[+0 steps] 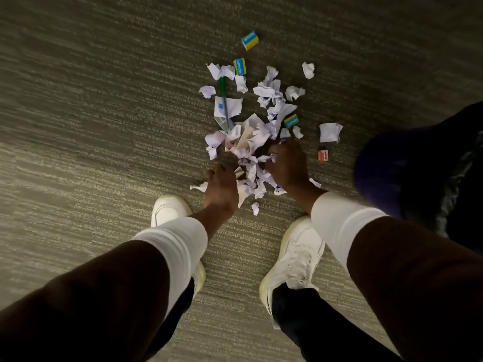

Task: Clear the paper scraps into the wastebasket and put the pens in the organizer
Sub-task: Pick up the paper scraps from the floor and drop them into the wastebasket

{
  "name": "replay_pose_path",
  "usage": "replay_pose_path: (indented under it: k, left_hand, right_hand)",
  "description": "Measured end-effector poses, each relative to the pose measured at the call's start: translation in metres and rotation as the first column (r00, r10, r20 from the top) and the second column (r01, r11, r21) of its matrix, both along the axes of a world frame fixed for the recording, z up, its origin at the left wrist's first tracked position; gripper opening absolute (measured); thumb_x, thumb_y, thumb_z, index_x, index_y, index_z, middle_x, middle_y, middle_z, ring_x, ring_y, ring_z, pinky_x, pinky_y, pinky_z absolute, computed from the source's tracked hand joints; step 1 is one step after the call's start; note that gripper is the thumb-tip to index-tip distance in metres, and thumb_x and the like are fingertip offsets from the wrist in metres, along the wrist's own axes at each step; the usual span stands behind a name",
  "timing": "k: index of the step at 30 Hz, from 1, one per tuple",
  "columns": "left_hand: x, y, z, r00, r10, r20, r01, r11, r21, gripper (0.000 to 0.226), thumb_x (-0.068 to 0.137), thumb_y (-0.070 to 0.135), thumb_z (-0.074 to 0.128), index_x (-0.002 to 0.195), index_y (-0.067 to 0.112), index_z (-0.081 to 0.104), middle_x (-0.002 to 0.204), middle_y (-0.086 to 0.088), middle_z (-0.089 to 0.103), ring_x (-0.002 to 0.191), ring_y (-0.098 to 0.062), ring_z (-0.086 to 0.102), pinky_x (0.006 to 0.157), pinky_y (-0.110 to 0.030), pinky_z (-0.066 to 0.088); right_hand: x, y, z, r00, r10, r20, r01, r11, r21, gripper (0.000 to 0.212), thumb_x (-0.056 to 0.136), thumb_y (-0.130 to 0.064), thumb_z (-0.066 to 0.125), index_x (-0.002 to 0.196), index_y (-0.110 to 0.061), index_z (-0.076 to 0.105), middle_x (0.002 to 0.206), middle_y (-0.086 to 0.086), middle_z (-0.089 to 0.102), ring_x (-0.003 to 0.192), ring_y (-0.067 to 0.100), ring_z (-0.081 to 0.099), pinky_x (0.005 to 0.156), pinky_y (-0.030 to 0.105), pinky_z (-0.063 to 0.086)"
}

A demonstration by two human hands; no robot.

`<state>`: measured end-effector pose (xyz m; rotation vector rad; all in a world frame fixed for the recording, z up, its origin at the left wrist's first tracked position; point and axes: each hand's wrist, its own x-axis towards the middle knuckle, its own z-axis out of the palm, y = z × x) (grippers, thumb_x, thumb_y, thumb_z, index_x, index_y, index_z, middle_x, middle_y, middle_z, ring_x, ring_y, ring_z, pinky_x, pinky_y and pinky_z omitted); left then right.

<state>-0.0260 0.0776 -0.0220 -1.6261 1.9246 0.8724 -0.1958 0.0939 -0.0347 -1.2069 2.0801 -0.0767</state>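
Both hands (220, 189) amid paper scraps (251, 142), perhaps gripping

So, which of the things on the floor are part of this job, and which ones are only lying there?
Part of the job:
- paper scraps, both hands at the pile
- green pen

Only lying there:
- blue and yellow boxes
- small red box
- dark bag
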Motion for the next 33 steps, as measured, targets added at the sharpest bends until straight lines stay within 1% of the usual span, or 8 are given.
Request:
replay_pose_path:
  k: [5, 11, 17, 19, 23, 25, 29, 33]
  left_hand:
    - [0.001, -0.005, 0.025, 0.993, 0.065, -0.100, -0.074, 0.993, -0.088, 0.036, 0.093, 0.000, 0.062, 0.128, 0.003, 0.064, 0.124, -0.021, 0.066, 0.113, -0.039, 0.061, 0.096, -0.042, 0.048]
    - [-0.015, -0.013, 0.096, 0.972, 0.153, -0.181, -0.180, 0.973, -0.146, 0.033, 0.088, 0.009, 0.072, 0.119, 0.000, 0.069, 0.112, -0.023, 0.072, 0.101, -0.040, 0.069, 0.085, -0.040, 0.053]
    - [-0.070, -0.005, 0.182, 0.938, 0.157, -0.308, -0.218, 0.960, -0.176, 0.035, 0.088, 0.022, 0.080, 0.117, 0.005, 0.071, 0.107, -0.015, 0.076, 0.097, -0.032, 0.073, 0.077, -0.025, 0.047]
    - [-0.097, -0.001, 0.207, 0.913, 0.189, -0.362, -0.258, 0.954, -0.154, 0.030, 0.087, 0.023, 0.081, 0.109, 0.003, 0.073, 0.100, -0.015, 0.077, 0.090, -0.031, 0.074, 0.070, -0.027, 0.047]
    - [-0.152, 0.010, 0.248, 0.880, 0.163, -0.446, -0.224, 0.971, -0.086, 0.029, 0.086, 0.027, 0.081, 0.105, 0.005, 0.076, 0.098, -0.014, 0.079, 0.087, -0.029, 0.076, 0.071, -0.034, 0.061]
    - [-0.177, 0.016, 0.265, 0.858, 0.111, -0.501, -0.178, 0.980, -0.087, 0.028, 0.089, 0.027, 0.078, 0.110, 0.007, 0.076, 0.100, -0.012, 0.080, 0.087, -0.026, 0.077, 0.063, -0.023, 0.059]
    - [-0.221, 0.031, 0.287, 0.818, 0.002, -0.576, -0.073, 0.992, -0.101, 0.033, 0.092, 0.028, 0.075, 0.117, 0.008, 0.070, 0.108, -0.015, 0.077, 0.095, -0.033, 0.075, 0.077, -0.039, 0.062]
    - [-0.253, 0.044, 0.291, 0.818, -0.085, -0.570, 0.034, 0.995, -0.099, 0.050, 0.091, 0.032, 0.076, 0.129, 0.004, 0.060, 0.125, -0.017, 0.069, 0.114, -0.034, 0.066, 0.089, -0.037, 0.054]
  right_hand:
    - [-0.011, 0.014, 0.031, 0.988, -0.149, -0.030, 0.145, 0.985, -0.093, 0.018, 0.085, -0.011, 0.076, 0.101, -0.007, 0.082, 0.112, 0.019, 0.073, 0.111, 0.035, 0.066, 0.089, 0.034, 0.045]
    - [-0.029, 0.040, 0.111, 0.915, -0.403, -0.017, 0.392, 0.899, -0.196, 0.010, 0.079, -0.008, 0.077, 0.085, -0.012, 0.083, 0.096, 0.014, 0.074, 0.091, 0.033, 0.070, 0.073, 0.026, 0.040]
    - [-0.044, 0.061, 0.202, 0.836, -0.544, 0.068, 0.540, 0.795, -0.278, 0.015, 0.083, -0.016, 0.079, 0.097, -0.018, 0.085, 0.103, 0.010, 0.077, 0.093, 0.029, 0.074, 0.083, 0.033, 0.055]
    - [-0.056, 0.069, 0.229, 0.805, -0.590, 0.064, 0.576, 0.750, -0.326, 0.018, 0.084, -0.017, 0.077, 0.100, -0.018, 0.085, 0.103, 0.009, 0.079, 0.095, 0.027, 0.074, 0.086, 0.035, 0.056]
    - [-0.088, 0.091, 0.271, 0.677, -0.735, 0.051, 0.691, 0.609, -0.390, 0.022, 0.085, -0.024, 0.075, 0.106, -0.019, 0.083, 0.104, 0.010, 0.077, 0.093, 0.025, 0.074, 0.087, 0.036, 0.058]
    - [-0.109, 0.102, 0.284, 0.613, -0.790, 0.004, 0.724, 0.559, -0.403, 0.028, 0.084, -0.032, 0.074, 0.105, -0.016, 0.081, 0.099, 0.012, 0.078, 0.089, 0.026, 0.074, 0.081, 0.036, 0.058]
    - [-0.149, 0.127, 0.290, 0.483, -0.876, -0.015, 0.810, 0.453, -0.373, 0.033, 0.078, -0.039, 0.073, 0.095, -0.011, 0.077, 0.089, 0.011, 0.078, 0.083, 0.028, 0.075, 0.075, 0.044, 0.061]
    - [-0.174, 0.143, 0.280, 0.324, -0.944, 0.055, 0.924, 0.304, -0.231, 0.033, 0.080, -0.036, 0.078, 0.103, -0.012, 0.075, 0.095, 0.003, 0.076, 0.092, 0.024, 0.077, 0.082, 0.044, 0.064]
